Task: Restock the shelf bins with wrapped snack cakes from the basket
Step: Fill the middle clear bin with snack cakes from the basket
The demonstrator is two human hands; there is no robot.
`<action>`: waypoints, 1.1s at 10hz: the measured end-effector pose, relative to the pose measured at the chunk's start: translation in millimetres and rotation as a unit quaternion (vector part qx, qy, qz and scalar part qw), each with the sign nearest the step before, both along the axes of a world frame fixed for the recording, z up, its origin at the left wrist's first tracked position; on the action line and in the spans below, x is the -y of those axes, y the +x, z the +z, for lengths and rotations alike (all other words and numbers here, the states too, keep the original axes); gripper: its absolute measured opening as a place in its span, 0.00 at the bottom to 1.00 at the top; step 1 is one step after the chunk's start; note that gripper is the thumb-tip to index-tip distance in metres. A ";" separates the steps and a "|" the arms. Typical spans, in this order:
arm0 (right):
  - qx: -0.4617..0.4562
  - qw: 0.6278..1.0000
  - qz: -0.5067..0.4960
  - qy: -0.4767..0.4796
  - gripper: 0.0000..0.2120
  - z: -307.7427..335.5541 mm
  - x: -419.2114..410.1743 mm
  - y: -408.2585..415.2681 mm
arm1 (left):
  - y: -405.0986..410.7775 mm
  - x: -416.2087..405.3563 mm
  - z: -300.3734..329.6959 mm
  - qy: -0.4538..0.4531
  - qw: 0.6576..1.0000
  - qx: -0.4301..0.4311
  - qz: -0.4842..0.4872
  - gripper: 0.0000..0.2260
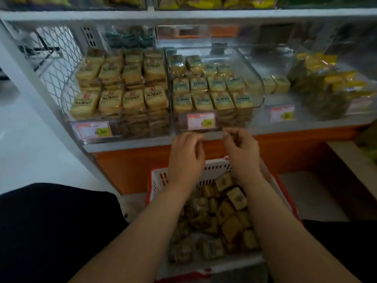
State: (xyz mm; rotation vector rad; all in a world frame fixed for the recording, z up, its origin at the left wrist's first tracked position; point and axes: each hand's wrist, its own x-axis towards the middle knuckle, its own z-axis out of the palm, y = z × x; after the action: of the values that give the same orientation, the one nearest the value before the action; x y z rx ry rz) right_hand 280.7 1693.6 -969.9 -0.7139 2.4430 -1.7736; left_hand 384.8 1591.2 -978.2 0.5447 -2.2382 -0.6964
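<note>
Reaching up side by side, the left hand (186, 154) and right hand (241, 152) have curled fingertips at the lower front lip of the middle clear plastic shelf bin (256, 78), just under its pink-and-yellow price tag (201, 121); whether they pinch anything I cannot tell. Below the forearms sits the red-and-white slotted plastic basket (158, 180), heaped with wrapped square snack cakes (226, 219), while both stocked bins hold tidy rows.

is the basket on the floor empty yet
No. The basket holds many wrapped snack cakes, piled between the person's forearms.
</note>
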 end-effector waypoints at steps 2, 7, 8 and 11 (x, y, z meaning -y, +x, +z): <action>0.182 0.917 0.080 0.345 0.11 -119.2 -49.9 22.3 | 46.9 -27.1 -125.0 0.197 0.912 0.355 -0.052 0.05; 0.286 0.810 0.141 0.492 0.10 -165.7 -85.0 38.8 | 46.0 -69.1 -228.2 0.146 0.729 0.613 -0.268 0.22; 0.266 0.806 0.178 0.499 0.05 -165.0 -82.2 37.2 | 45.1 -70.2 -226.9 0.141 0.739 0.606 -0.258 0.19; 0.345 0.736 0.277 0.512 0.11 -118.2 -68.1 16.5 | 28.5 -20.4 -152.3 0.322 0.746 0.552 -0.188 0.05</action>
State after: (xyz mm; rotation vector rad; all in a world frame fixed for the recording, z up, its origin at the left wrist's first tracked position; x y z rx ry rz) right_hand 297.2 1761.7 -1088.1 -0.4256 1.8880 -0.2166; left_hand 413.3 1611.6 -1130.4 1.0472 -3.2269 -1.7436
